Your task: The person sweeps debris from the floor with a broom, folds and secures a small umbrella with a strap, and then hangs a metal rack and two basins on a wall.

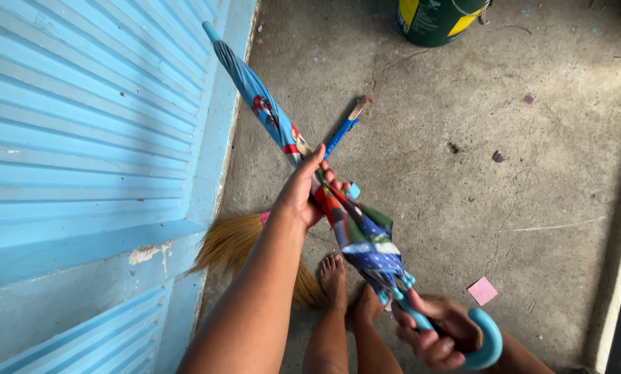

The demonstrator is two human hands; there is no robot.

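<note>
Paint can: there at the floor's far edge, a green round can [436, 21] with a yellow label patch, only its lower part in view.
Paper square: pink [482, 291], flat on the concrete toward the near right.
Umbrella: folded child's umbrella [324, 197], blue fabric with red and green print, pointing up-left along the wall, tip near the blue corrugated shutter [82, 125].
Left hand: the left hand [303, 190] wraps around the bunched fabric mid-length.
Right hand: the right hand [439, 332] is closed on the curved light-blue plastic handle [487, 343].
Broom: straw bristles [238, 242] fan out behind the forearm, blue stick [344, 128] crossing under the umbrella.
Floor: rough grey concrete [518, 159], cracked and speckled; bare feet [333, 277] stand on it.
</note>
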